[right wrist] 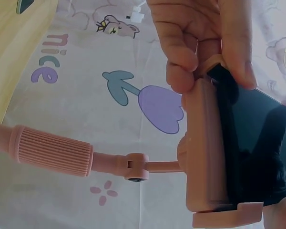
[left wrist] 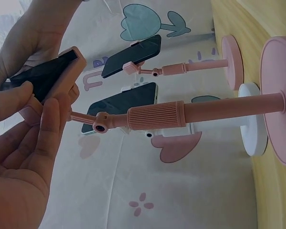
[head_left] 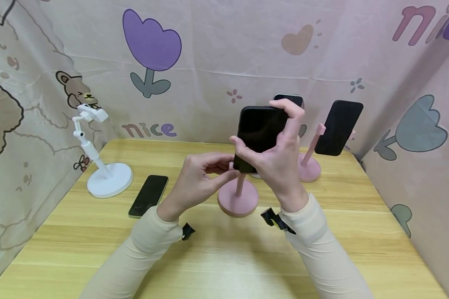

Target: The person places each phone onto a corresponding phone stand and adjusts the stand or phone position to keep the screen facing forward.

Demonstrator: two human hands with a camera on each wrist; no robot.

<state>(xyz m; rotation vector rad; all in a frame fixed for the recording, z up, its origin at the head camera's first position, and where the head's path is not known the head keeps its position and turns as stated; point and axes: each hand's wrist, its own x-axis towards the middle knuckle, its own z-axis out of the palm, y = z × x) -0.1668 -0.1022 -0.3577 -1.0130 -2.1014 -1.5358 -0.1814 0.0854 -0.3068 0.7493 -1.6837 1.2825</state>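
My right hand (head_left: 282,166) grips a black smartphone (head_left: 260,128) by its edges, index finger over the top and thumb along the lower part. The phone lies against the clamp (right wrist: 205,152) of a pink phone stand (head_left: 238,199), which stands upright on the table. At the clamp's left end, my left hand (head_left: 200,176) pinches the end piece between thumb and fingers, as the left wrist view also shows. In the right wrist view the left fingers (right wrist: 181,62) curl behind that end, with the thumb by the phone's screen.
A white phone stand (head_left: 110,180) without a phone is at the left, and another phone (head_left: 149,195) lies flat beside it. Behind at the right, a second pink stand (head_left: 308,167) holds a phone (head_left: 338,128). A white stand (left wrist: 251,119) with a phone is partly hidden.
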